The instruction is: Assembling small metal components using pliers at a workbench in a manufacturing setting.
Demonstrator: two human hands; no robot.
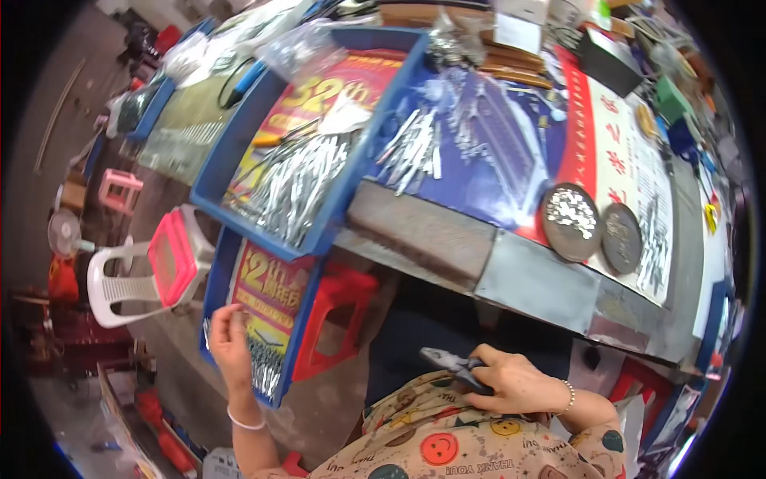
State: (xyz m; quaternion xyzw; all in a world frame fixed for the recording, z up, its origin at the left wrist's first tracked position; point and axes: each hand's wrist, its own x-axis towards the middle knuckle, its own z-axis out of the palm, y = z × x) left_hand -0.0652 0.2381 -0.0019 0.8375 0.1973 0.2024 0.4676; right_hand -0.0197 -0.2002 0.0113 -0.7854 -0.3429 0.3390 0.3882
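My right hand is wrapped round the dark handles of a pair of pliers, in front of my patterned clothing. The jaws of the pliers point left, and nothing shows between them. My left hand is raised at the left side of the lower blue tray. Its fingers are drawn together at the tips; what they hold, if anything, is too small to make out. Inside that tray, thin metal pieces lie at the near end, on a printed yellow and purple sheet.
A larger blue tray with many slim metal strips overhangs the bench's left end. Further strips lie on a blue sheet. Two round dishes hold small parts. A red stool and white chair stand left.
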